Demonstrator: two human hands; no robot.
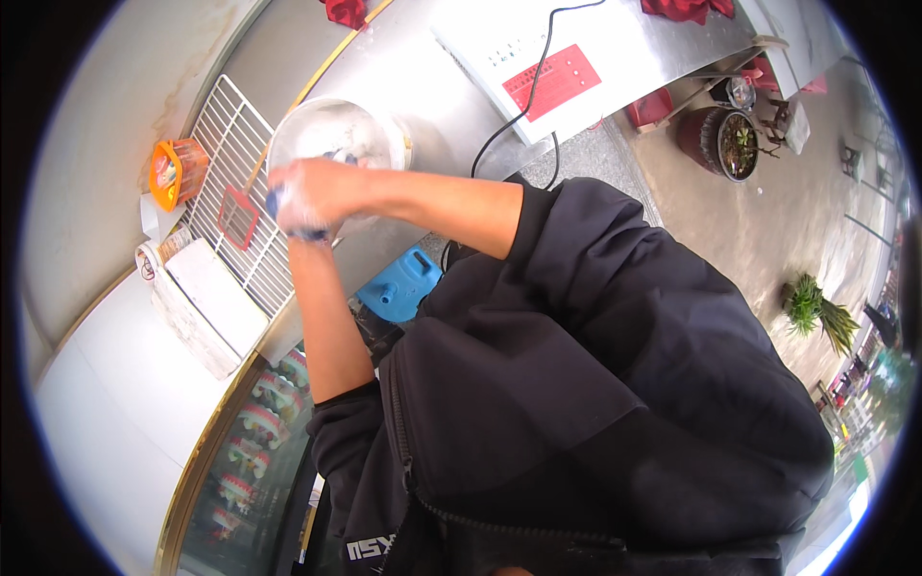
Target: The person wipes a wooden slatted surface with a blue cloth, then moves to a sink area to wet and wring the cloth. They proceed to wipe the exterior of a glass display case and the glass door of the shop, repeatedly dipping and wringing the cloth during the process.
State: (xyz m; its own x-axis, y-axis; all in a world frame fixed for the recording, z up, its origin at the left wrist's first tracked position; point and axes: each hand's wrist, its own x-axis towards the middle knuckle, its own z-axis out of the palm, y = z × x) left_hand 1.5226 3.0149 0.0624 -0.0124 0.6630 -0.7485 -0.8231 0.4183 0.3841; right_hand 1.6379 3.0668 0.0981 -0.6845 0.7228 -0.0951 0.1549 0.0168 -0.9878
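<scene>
Both my hands are pressed together at the near rim of a white plastic bucket (288, 122), blurred by motion. My right hand (320, 191) lies over my left hand (294, 219), hiding much of it. Dark blue material, seemingly a wet cloth (271, 203), shows between and below the fingers. Inside the bucket is whitish, foamy-looking content (338, 129); a small blue patch (344, 157) shows there just behind my right hand. The bucket stands on a metal worktop (432, 115).
Left of the bucket are a white wire rack (238, 119), a red-framed fly swatter (239, 217) and an orange basket (166, 176). A white box (497, 79) crossed by a black cable (536, 79) lies right. A blue jug (403, 284) stands below the worktop.
</scene>
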